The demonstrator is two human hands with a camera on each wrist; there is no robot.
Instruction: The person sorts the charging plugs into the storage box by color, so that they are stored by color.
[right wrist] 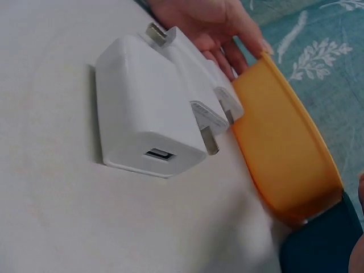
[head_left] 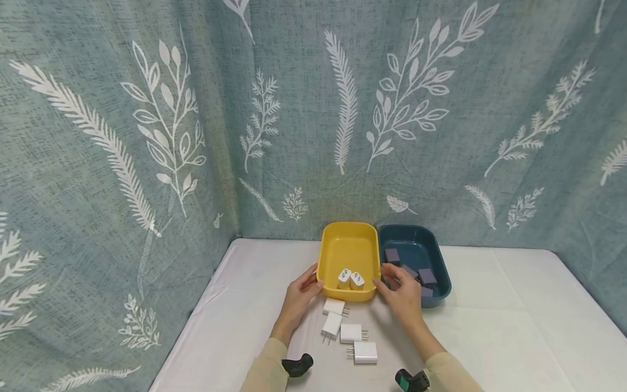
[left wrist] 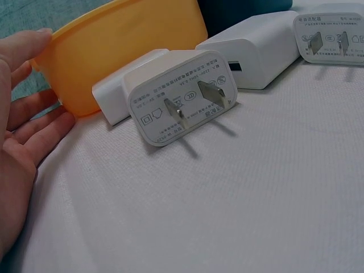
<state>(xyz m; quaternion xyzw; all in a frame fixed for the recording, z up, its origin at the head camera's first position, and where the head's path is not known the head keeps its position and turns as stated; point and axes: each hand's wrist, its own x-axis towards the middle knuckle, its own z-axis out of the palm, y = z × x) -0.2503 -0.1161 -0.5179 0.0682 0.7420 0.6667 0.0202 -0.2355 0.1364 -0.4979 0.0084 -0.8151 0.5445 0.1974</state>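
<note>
A yellow tray stands on the white cloth between both hands. My left hand holds its front left corner, with the thumb at the rim and the fingers along the outer wall. At the front right corner, my right hand grips the tray's side, its fingertips partly hidden. Two white plug chargers lie inside the tray near its front wall. Several more white chargers lie on the cloth in front; in the left wrist view one charger shows its two metal prongs.
A dark blue tray sits against the yellow tray's right side, holding several dark purple blocks. A patterned teal curtain hangs behind and to the left of the white-covered table.
</note>
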